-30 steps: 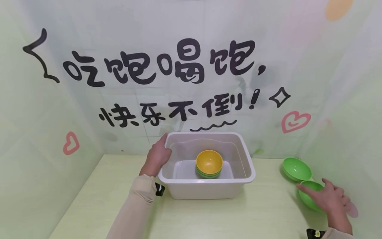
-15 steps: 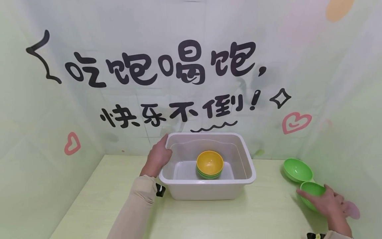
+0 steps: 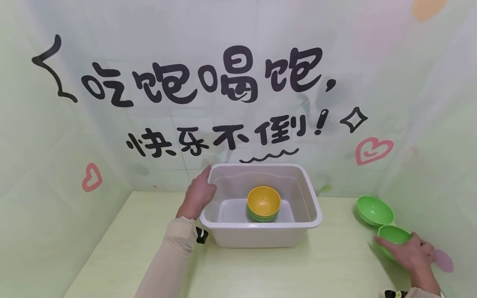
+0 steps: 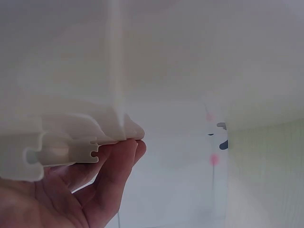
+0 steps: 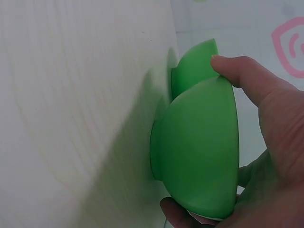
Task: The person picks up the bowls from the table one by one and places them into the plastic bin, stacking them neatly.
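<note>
My left hand (image 3: 198, 193) grips the left rim of a pale grey plastic tub (image 3: 257, 238). In the left wrist view its fingers (image 4: 116, 173) curl up under the ribbed rim. Inside the tub, a yellow bowl (image 3: 263, 201) sits on top of green bowls (image 3: 263, 218) in a stack. At the right, my right hand (image 3: 411, 253) holds the nearer green bowl (image 5: 199, 147) across its rim. The thumb lies at one side of that rim and fingertips show at the opposite side. Right behind stands a second green bowl (image 3: 374, 210), overlapped by the first in the right wrist view.
The pale wooden table (image 3: 238, 273) runs up to a printed back wall (image 3: 231, 25) with black lettering. The tub stands close to that wall. A side wall (image 3: 447, 198) rises just right of the green bowls.
My right hand has settled onto the nearer green bowl, its fingers drawing in round the rim. The left hand keeps its grip on the tub, which stays in place.
</note>
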`<move>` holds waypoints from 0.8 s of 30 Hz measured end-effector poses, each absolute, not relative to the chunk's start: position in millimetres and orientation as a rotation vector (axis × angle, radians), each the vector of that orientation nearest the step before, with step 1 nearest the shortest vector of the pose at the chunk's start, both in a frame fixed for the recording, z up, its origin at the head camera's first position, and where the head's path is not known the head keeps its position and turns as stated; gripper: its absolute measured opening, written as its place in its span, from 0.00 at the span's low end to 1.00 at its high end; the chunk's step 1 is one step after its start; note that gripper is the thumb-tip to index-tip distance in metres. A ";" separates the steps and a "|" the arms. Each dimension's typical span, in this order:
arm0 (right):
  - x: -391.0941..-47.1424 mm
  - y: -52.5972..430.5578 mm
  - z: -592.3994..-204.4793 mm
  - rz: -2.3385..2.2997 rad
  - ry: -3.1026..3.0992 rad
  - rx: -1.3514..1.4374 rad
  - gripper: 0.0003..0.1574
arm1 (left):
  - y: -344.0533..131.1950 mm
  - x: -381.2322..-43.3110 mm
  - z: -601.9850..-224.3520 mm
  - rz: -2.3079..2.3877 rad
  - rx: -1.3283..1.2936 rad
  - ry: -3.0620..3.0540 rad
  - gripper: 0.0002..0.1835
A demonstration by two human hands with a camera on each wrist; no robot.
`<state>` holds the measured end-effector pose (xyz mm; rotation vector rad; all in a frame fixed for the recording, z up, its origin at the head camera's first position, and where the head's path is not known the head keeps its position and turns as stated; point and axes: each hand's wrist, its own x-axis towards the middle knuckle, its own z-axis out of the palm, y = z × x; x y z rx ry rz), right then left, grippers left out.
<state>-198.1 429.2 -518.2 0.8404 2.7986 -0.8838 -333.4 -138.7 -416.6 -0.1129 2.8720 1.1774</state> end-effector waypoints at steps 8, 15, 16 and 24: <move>-197.9 428.1 -518.4 -0.874 2.774 0.839 0.88 | -138.4 -334.3 -416.3 1.167 -0.127 2.872 0.42; -198.5 424.1 -518.1 -0.871 2.766 0.824 0.88 | -139.6 -334.8 -418.5 1.180 -0.135 2.871 0.42; -198.3 423.3 -518.1 -0.865 2.768 0.824 0.88 | -139.5 -334.8 -418.9 1.178 -0.127 2.880 0.42; -193.9 413.8 -520.2 -0.854 2.788 0.815 0.87 | -139.6 -333.8 -420.7 1.181 -0.123 2.905 0.42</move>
